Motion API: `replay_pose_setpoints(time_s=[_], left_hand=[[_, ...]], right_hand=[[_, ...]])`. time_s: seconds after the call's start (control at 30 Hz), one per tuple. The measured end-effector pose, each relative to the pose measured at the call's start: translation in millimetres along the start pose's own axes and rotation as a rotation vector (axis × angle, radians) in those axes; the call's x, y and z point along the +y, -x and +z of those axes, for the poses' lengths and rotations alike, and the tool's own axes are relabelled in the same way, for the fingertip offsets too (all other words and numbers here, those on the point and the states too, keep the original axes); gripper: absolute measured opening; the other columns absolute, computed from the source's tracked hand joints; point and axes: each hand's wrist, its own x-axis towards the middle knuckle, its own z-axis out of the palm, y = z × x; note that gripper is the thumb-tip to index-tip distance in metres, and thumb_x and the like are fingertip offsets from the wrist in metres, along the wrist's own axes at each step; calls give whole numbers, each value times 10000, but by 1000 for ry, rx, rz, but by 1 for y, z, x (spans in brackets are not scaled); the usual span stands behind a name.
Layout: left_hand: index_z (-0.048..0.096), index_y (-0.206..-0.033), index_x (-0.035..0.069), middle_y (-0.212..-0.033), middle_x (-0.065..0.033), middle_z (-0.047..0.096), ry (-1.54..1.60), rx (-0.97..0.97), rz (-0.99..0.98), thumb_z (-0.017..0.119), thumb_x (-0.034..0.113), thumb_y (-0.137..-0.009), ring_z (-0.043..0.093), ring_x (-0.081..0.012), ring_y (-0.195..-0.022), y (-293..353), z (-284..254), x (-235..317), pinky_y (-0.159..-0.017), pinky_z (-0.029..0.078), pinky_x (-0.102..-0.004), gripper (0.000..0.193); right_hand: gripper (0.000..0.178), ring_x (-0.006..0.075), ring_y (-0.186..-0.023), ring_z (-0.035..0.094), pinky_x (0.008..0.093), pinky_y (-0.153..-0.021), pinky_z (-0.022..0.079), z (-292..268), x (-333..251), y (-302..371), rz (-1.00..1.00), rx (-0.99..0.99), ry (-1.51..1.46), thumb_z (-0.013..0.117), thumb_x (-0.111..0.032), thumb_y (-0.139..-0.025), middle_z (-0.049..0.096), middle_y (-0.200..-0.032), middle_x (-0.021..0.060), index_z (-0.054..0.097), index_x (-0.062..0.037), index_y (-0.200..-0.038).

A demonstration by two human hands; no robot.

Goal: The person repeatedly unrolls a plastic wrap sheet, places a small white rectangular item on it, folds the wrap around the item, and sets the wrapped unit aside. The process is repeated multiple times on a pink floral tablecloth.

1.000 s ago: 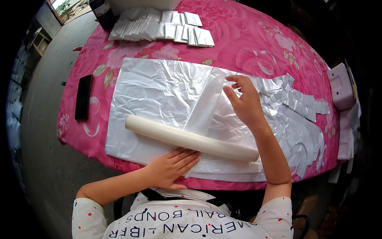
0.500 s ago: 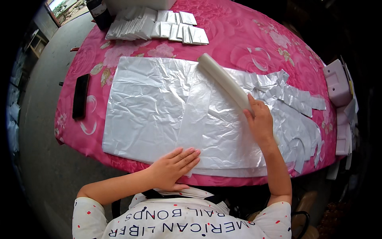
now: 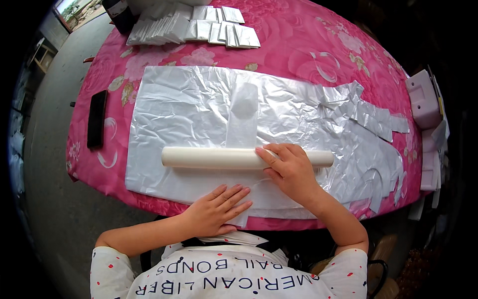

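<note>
A stack of thin, shiny whitish plastic bags (image 3: 174, 109) lies flat and wrinkled across the table, with loose handle-like strips toward the right. Across its near half rests a smooth white rod (image 3: 214, 157), like a rolling pin, lying level from left to right. My right hand (image 3: 289, 167) grips this rod right of its middle, fingers over the top. A narrow, cloudy plastic strip (image 3: 242, 112) runs up the stack beyond the rod. My left hand (image 3: 215, 209) lies flat, fingers stretched, on the bags' near edge and holds nothing.
The table wears a pink floral cloth (image 3: 294, 45). Folded white packets (image 3: 164, 25) line its far left, beside a dark bottle (image 3: 118, 15). A black phone (image 3: 97, 119) lies left of the bags. Pale pink plastic containers (image 3: 423, 102) stand at the right edge.
My right hand has swung the rod from a slant at the upper right to a level position nearer me, farther left. My left hand stays almost where it was.
</note>
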Motion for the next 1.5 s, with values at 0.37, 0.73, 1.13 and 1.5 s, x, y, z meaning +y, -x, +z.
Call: replay_pose_setpoints(time_s=[0.37,0.73,1.13,1.5], left_hand=[[477,-1244,10,-1352,-129,432,-63,-26,276,544,251,-791,413,-251,-1244,-9,-32,-33,-1037,318,-384,517],[509,-1197,-22,-1252,-144,523,165,312,211,516,123,-785,515,-251,-1152,7,-7,-29,-982,415,-367,436],[575,-1120,-3,-1061,-122,627,91,487,-149,599,58,-642,612,-274,-960,-19,-17,-41,-814,494,-365,483],[386,-1299,-40,-1268,-201,447,518,712,-507,608,60,-801,559,-280,-1025,-44,-27,-45,-821,476,-345,554]], right_hand=[[426,278,-1087,506,404,-940,393,14,79,-101,42,231,100,641,-74,-749,581,-1138,79,591,-137,-1166],[553,305,-1238,413,386,-995,386,27,-23,15,-255,-243,-258,601,-9,-667,480,-1288,138,507,-14,-1212],[269,236,-820,596,333,-721,495,40,-15,6,-115,131,-152,628,-43,-704,640,-921,69,646,-42,-973],[247,131,-534,613,252,-521,461,20,-6,-39,755,-192,-712,582,-179,-844,623,-608,93,642,57,-802]])
